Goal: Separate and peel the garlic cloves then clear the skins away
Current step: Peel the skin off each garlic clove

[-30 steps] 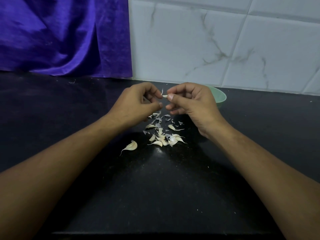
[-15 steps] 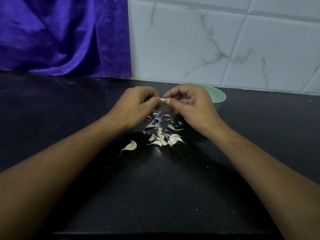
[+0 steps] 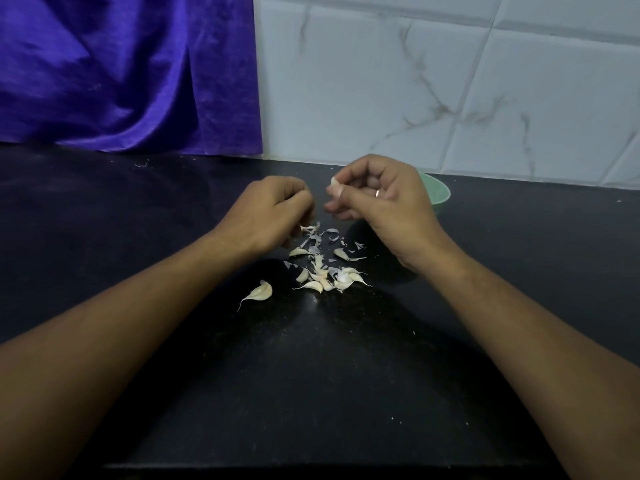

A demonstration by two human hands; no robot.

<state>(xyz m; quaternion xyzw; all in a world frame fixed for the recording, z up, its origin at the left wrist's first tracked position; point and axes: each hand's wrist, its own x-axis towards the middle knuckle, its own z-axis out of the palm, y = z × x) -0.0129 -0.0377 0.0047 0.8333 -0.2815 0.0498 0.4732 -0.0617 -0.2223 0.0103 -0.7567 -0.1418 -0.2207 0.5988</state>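
1. Right hand (image 3: 377,206) is up off the desk (image 3: 311,375), thumb and forefinger pinched on a single clove (image 3: 334,183), the other fingers curled in behind, a ring (image 3: 378,193) glinting on one of them.
2. Left hand (image 3: 277,209) sits lower and to the left, knuckles up, fingers curled down toward the skins (image 3: 318,237). Is there a scrap pinched in there? I can't tell, the fingertips are hidden.
3. Now the relation that matters: the held clove lies up and to the right of the left hand's fingertips, with a small gap between them, not touching. Its pale end pokes up past the thumb, so the long axis looks roughly upright, though it's small to be sure.
4. Green bowl (image 3: 438,194) is tucked right behind the right hand, half hidden by it and far nearer that hand than the left. If the clove is clean, my guess is the right hand carries it rearward to the bowl; if not, the left reaches up across the gap to pull more skin.
5. Down on the desk, the pile of cloves (image 3: 322,278) lies between the two wrists, nearer the camera than the skins, and a lone clove (image 3: 261,292) sits off to its left, by the left forearm.
6. Plenty left by the look of it: cloves waiting, skins uncleared.
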